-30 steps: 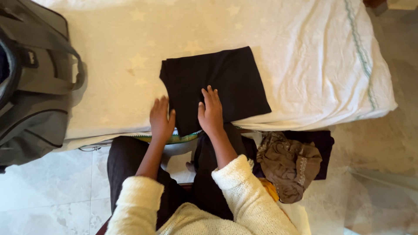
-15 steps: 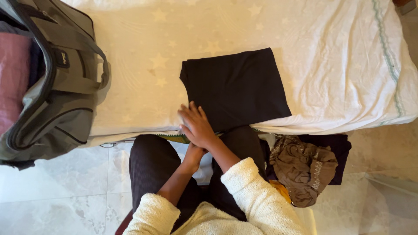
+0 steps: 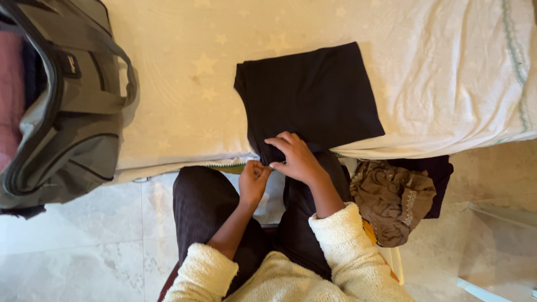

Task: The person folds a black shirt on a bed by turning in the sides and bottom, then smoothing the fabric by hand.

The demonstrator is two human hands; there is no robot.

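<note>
A folded black garment lies on the cream star-patterned bedsheet, its near edge hanging at the bed's front. My right hand is curled over the garment's near left corner, fingers bent around the cloth. My left hand sits just below the bed edge with its fingers closed, the tips meeting my right thumb at the same corner. I sit in dark trousers and a cream fuzzy sweater, knees against the bed.
An open grey duffel bag with pink cloth inside stands on the bed's left end. A crumpled brown garment lies on dark cloth to my right, beside the bed. Pale marble floor lies below.
Both hands were pressed flat on the garment; they have slid back to its near left corner and closed together there. The view shifted, showing more of the bag.
</note>
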